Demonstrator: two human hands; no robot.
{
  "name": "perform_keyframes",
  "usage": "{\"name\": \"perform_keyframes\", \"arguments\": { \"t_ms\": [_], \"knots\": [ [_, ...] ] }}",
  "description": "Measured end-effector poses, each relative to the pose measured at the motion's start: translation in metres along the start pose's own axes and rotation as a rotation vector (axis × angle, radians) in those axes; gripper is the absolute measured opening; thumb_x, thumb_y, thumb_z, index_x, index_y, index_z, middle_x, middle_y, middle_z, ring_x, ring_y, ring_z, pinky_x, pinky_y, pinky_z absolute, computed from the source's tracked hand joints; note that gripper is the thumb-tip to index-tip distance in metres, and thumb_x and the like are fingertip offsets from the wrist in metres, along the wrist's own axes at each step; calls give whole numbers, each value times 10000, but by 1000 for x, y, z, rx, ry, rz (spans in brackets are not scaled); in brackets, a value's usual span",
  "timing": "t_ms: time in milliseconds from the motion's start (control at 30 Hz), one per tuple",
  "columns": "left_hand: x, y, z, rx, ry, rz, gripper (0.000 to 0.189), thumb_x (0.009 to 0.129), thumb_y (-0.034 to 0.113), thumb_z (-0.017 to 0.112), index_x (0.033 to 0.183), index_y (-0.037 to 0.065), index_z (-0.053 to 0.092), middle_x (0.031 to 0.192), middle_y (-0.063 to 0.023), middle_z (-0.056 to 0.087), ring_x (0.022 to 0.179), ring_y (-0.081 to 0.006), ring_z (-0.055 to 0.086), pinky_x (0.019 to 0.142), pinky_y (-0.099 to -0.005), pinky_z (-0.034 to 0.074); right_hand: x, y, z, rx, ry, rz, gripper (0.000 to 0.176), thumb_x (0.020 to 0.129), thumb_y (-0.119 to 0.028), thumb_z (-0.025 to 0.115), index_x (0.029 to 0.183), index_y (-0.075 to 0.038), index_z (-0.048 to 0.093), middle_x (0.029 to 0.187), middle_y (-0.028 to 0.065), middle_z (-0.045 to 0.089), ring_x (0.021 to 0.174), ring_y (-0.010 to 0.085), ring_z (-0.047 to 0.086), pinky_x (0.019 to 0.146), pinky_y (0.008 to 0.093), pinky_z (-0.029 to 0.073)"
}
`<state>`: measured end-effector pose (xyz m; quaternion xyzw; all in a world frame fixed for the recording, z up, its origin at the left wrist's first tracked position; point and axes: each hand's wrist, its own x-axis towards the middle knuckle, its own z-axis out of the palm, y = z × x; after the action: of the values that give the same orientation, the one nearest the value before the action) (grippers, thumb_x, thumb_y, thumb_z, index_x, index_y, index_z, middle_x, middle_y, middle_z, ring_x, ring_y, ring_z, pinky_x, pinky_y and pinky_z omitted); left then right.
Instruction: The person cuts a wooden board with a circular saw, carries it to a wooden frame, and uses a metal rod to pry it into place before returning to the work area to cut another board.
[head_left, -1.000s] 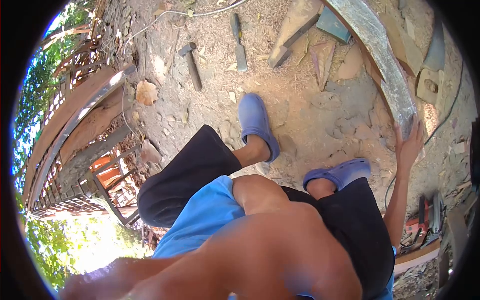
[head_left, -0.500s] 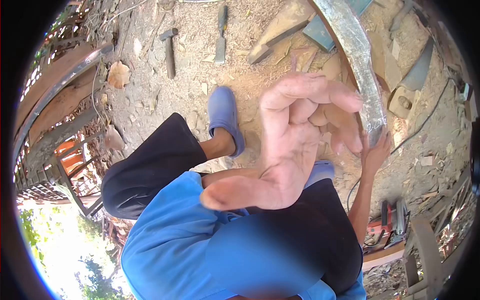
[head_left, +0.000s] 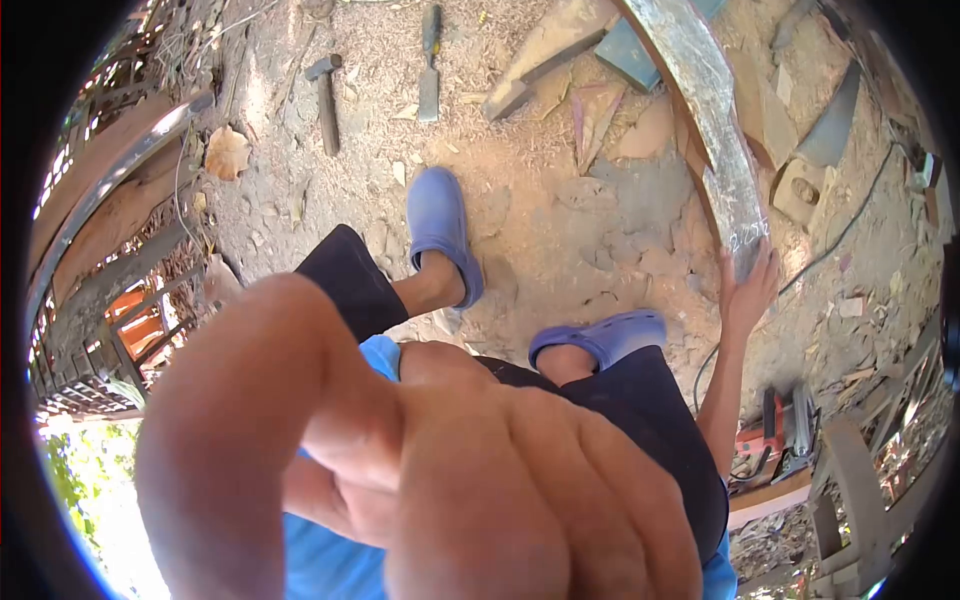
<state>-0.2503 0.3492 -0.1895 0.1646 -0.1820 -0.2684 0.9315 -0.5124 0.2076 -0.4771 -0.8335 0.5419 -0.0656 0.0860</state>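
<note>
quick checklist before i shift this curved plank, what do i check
1. Right hand on the end of the long curved grey wooden plank: ok, palm against it.
2. Left hand free: cannot tell, it is curled close to the camera.
3. View downward: not ok, the left hand blocks much of it.
4. Thin black cable beside the plank end: not ok, possible trip risk.
5. Dark metal hammer and flat steel chisel apart from the blue rubber clogs: ok.

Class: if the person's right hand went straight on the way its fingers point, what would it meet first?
The right hand would meet the grey plank; it seems to touch the plank's end now.
</note>
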Motion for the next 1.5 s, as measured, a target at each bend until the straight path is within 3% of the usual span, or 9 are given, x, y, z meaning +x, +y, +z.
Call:
{"name": "perform_keyframes", "arguments": {
  "t_ms": [233, 333, 367, 467, 700, 800, 933, 1233, 1500],
  "knots": [
    [10, -13, -9, 135, 9, -137, 312, 990, 384, 445, 913, 84, 483, 884, -92, 554, 768, -195, 538, 685, -315, 427, 3, -2, 0, 15, -22, -2, 817, 815, -538, 705, 1466, -131, 424, 1479, 249, 388, 1350, 448, 366, 1107, 574, 270],
    [10, -60, -86, 975, -290, -284, 410, 1025, 381, 471, 789, 54, 547, 866, -90, 601, 814, -186, 538, 694, -304, 409, 1, 5, -4, -72, -86, -20, 923, 771, -551, 736, 1503, -138, 354, 1506, 256, 344, 1361, 448, 355, 1106, 590, 270],
    [4, -80, -101, 1019, -14, -594, 452, 1032, 363, 453, 728, 41, 545, 800, -70, 608, 772, -151, 522, 717, -294, 402, -1, 2, -9, -129, -138, -11, 965, 752, -548, 751, 1515, -137, 327, 1513, 256, 332, 1364, 445, 353, 1105, 593, 273],
    [-10, -115, -198, 1170, 99, -1003, 512, 1001, 475, 495, 711, 64, 597, 795, -34, 632, 724, -116, 540, 703, -269, 409, 9, 11, -10, -121, -197, 15, 1071, 698, -517, 801, 1541, -142, 257, 1528, 247, 310, 1374, 436, 345, 1105, 606, 276],
    [-34, -140, -246, 982, 138, -1273, 434, 988, 482, 512, 1106, 74, 607, 1000, -60, 640, 914, -159, 609, 822, -308, 496, 11, 28, -14, 73, -200, -26, 1148, 633, -443, 851, 1535, -75, 242, 1521, 216, 356, 1389, 401, 349, 1141, 528, 287],
    [-15, -161, -282, 944, 88, -1315, 562, 970, 550, 507, 1265, 71, 517, 1190, -92, 575, 1096, -216, 556, 976, -401, 444, 1, 38, -6, 266, -270, 28, 1059, 662, -425, 839, 1505, -80, 300, 1441, 252, 427, 1325, 422, 422, 1133, 557, 287],
    [29, -189, -253, 906, 92, -1255, 783, 922, 652, 515, 1406, 45, 413, 1249, -109, 532, 1151, -228, 528, 1002, -381, 418, -23, 5, -64, 137, -238, 127, 1018, 655, -518, 800, 1498, -180, 341, 1351, 260, 487, 1259, 463, 458, 1064, 595, 323],
    [75, -208, -244, 864, 44, -1326, 949, 909, 667, 520, 1524, 8, 221, 1429, -171, 419, 1277, -267, 461, 1104, -413, 347, -190, -52, -152, 832, 132, 568, 989, 616, -431, 790, 1465, -107, 399, 1311, 244, 540, 1248, 412, 487, 1079, 465, 358],
    [72, -243, -244, 892, 234, -1281, 1026, 823, 733, 576, 1455, -15, 273, 1348, -161, 475, 1215, -257, 503, 1062, -396, 403, -342, -38, -231, 302, 728, 1108, 922, 652, -410, 770, 1432, -44, 440, 1309, 233, 531, 1198, 386, 510, 1056, 459, 376]
  ]
}}
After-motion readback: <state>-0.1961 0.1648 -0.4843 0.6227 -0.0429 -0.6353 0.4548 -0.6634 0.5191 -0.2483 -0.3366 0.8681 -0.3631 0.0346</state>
